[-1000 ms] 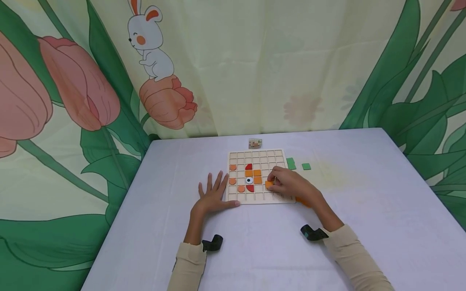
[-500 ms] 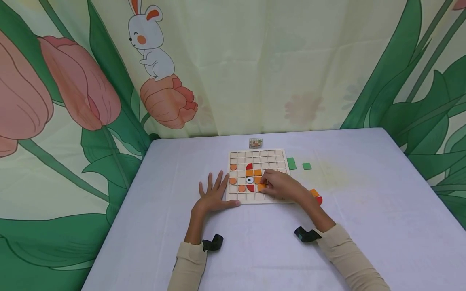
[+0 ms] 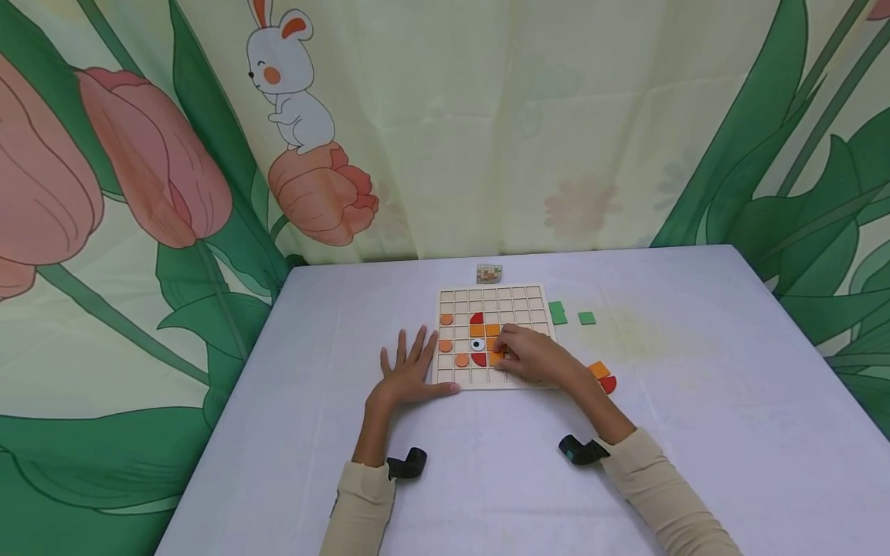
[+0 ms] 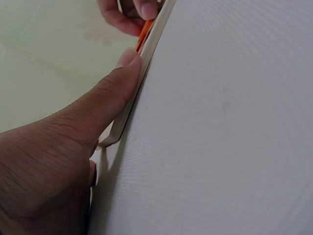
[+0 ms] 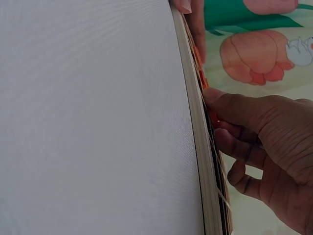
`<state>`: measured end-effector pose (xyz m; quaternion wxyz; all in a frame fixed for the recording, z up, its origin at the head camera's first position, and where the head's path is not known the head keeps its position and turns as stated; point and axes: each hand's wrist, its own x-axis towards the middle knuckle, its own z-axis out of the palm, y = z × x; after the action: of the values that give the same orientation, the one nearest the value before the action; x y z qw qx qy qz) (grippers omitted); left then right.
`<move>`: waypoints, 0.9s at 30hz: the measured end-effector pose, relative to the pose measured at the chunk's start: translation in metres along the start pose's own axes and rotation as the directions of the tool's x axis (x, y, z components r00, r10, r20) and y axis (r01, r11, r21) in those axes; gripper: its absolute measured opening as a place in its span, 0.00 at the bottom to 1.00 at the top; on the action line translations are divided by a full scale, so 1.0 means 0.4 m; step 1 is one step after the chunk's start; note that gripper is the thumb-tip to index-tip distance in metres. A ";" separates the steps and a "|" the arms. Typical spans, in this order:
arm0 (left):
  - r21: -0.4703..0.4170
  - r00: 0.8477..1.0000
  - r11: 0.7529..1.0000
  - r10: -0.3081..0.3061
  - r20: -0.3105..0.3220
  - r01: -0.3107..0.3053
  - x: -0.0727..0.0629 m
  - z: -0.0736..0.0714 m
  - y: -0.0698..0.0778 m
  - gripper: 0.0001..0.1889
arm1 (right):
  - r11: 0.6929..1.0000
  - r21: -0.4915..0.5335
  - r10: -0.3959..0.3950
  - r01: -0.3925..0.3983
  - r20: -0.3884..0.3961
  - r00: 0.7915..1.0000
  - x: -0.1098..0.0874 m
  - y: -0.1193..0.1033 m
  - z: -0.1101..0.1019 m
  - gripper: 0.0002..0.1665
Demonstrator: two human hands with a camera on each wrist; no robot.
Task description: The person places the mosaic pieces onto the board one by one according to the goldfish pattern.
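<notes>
A pale wooden grid board [image 3: 455, 300] lies on the white-covered table. My left hand [image 3: 406, 380] rests at its left edge, fingers spread, with the thumb [image 4: 122, 73] along the front rim. My right hand [image 3: 534, 354] pinches an orange square tile [image 3: 496, 359] at a cell in a lower row; the fingers partly cover it. Close by in the grid sit more orange squares [image 3: 476, 330], a white tile with a black dot [image 3: 477, 344], and two red curved-edge tiles, one above [image 3: 476, 317] and one below [image 3: 479, 359]. Coral round tiles [image 3: 446, 319] occupy cells on the left.
Right of the board lie green tiles [image 3: 558, 313], a smaller green square [image 3: 587, 318], and an orange tile [image 3: 599, 370] beside a red one [image 3: 608, 384]. A small patterned card or packet [image 3: 489, 273] is behind the board. A printed curtain [image 3: 445, 154] hangs beyond the table.
My right hand has moved left across the board with the orange square tile, down to a cell beside the lower red tile. My left hand has stayed in place.
</notes>
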<state>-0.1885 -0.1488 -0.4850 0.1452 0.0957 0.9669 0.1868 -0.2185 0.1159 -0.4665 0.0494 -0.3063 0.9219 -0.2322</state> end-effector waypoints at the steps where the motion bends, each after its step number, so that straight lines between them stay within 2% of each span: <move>1: 0.001 1.000 1.000 0.002 -0.003 -0.002 0.000 0.001 -0.001 0.58 | 1.000 -0.002 -0.005 0.005 -0.001 1.000 0.000 0.001 0.001 0.15; 13: 0.020 1.000 1.000 0.004 -0.005 -0.004 0.009 0.007 -0.003 0.59 | 1.000 0.001 -0.030 0.030 -0.005 1.000 -0.001 0.004 0.000 0.16; 27: 0.023 1.000 1.000 0.006 -0.011 -0.006 0.009 0.011 -0.010 0.59 | 0.999 0.019 0.037 -0.037 -0.012 0.999 -0.029 0.021 -0.026 0.15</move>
<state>-0.1910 -0.1501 -0.4911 0.1379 0.0991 0.9695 0.1765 -0.2163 0.1328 -0.4619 0.0510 -0.2872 0.9254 -0.2418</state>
